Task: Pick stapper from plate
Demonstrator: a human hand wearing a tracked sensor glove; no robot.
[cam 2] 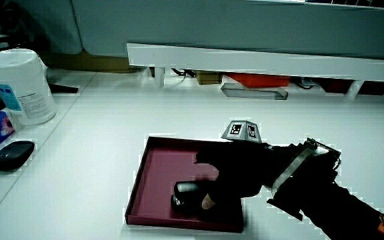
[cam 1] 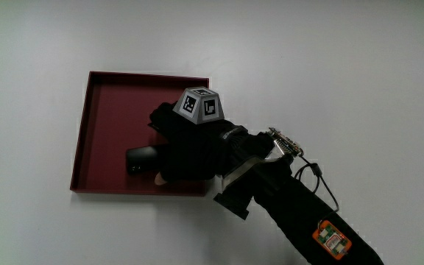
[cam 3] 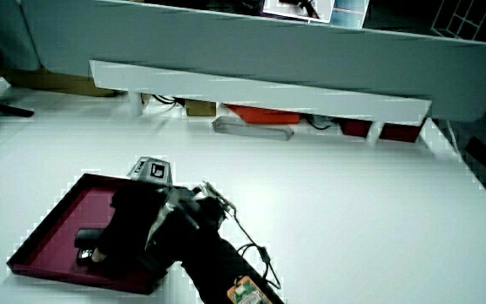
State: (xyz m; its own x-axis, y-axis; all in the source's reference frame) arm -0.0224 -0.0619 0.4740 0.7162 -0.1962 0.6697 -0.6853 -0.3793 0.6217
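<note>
White laminate is what you are working on: a plain, matte table [cam 1: 359, 59] that is filling the main view. On it a dark red tray [cam 1: 94, 125] with a low raised rim is lying flat, square to the table. This is the plate of your task.

Your hand [cam 1: 190, 151] is reaching into the tray, with the patterned cube [cam 1: 200, 105] sitting on its back at about 12 o'clock from the knuckles. The forearm [cam 1: 293, 210] is running away from the hand toward 4 o'clock and crossing the tray's near rim. Your fingers are curling down onto the stapler [cam 1: 142, 159], a small black body lying on the tray floor at 9 o'clock from your palm, close to the near rim. They are touching it, but you cannot tell from these views whether they are properly closed around it; the stapler appears to be resting on the tray in a side view [cam 2: 189, 193] as well.

Around you, a low white partition [cam 2: 259, 63] is standing at the table's edge farthest from you, with a grey wall panel [cam 3: 226, 51] rising above it. Red and grey items [cam 2: 255, 85] are lying under the partition. In a side view a white wipes canister [cam 2: 20, 87] is standing well apart from the tray, at about 10 o'clock from it, and a black mouse [cam 2: 13, 155] is lying nearer to you than the canister.
</note>
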